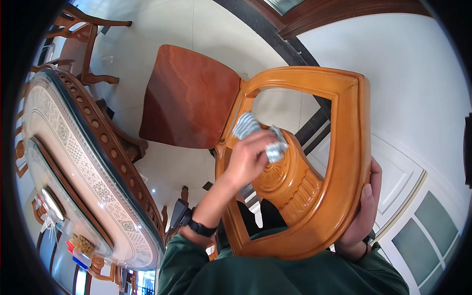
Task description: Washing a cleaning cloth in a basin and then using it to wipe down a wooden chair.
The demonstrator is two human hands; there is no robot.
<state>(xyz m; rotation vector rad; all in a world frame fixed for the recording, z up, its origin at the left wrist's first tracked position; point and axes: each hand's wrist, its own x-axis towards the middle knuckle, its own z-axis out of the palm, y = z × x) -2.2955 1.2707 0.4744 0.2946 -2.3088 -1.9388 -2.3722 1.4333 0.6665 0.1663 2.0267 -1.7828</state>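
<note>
A wooden chair stands before me, its glossy carved backrest (344, 147) close to my body and its reddish-brown seat (191, 97) beyond it. My left hand (249, 156) comes in from the left, closed on a striped cloth (247, 125), over the round carving of the chair's central splat (295, 184); the hand looks slightly blurred. On the right, my right hand (363, 210) grips the outer edge of the backrest's frame, its thumb on the near side and part of the fingers hidden behind the wood.
A patterned oval table (110, 184) with a raised turntable (68, 199) fills the left, bearing a container and other items. Another wooden chair (88, 51) stands at the upper left. A white wall (398, 73) and a white paned door (420, 236) are on the right.
</note>
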